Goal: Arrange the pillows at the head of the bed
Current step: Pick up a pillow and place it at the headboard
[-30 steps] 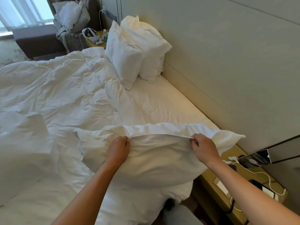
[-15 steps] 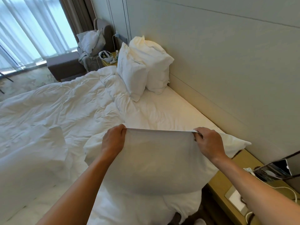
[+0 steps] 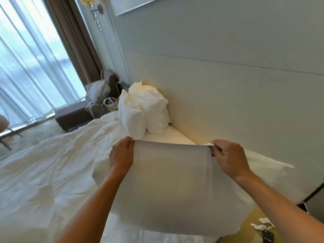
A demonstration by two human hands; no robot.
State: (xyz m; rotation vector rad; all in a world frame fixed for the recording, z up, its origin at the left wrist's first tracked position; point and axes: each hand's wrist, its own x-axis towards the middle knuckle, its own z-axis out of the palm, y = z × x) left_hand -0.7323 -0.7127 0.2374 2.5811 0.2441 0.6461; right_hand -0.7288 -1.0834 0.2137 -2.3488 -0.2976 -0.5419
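I hold a white pillow [image 3: 173, 186] up in front of me by its top edge, over the near end of the bed. My left hand [image 3: 121, 155] grips the edge's left corner and my right hand [image 3: 228, 155] pinches the right corner. Two more white pillows [image 3: 143, 111] stand upright against the padded headboard wall [image 3: 228, 85] further along. The white sheet [image 3: 166, 135] between them and the held pillow is bare. A rumpled white duvet [image 3: 52, 163] covers the left of the bed.
A yellow bedside table [image 3: 259, 230] with a white cable and a dark remote stands at the lower right. Beyond the bed are a brown armchair [image 3: 105, 95] heaped with cloth, a footstool [image 3: 71, 116] and sheer-curtained windows [image 3: 29, 67].
Both hands have lifted the pillow off the bed and raised it higher; its shaded face now hangs toward me. My view has tilted upward toward the wall and window.
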